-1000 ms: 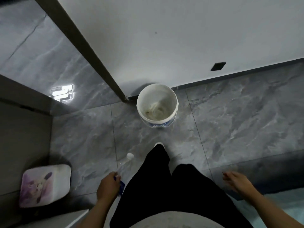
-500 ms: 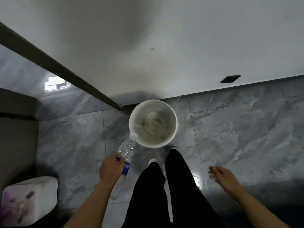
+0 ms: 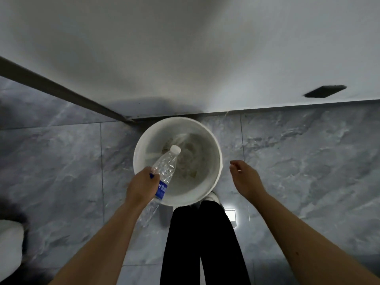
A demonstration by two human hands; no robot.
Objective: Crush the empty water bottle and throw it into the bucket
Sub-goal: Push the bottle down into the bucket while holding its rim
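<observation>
Gripping a clear water bottle (image 3: 166,169) at its middle, the left hand (image 3: 141,187) is held over the white bucket (image 3: 216,149); right hand (image 3: 245,178) beside, loosely open, empty

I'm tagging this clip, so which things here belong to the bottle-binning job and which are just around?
Part of the job:
water bottle, held in the left hand
white bucket on the floor
right hand, empty

Just around:
dark vent in the wall
white object at the left edge
</observation>
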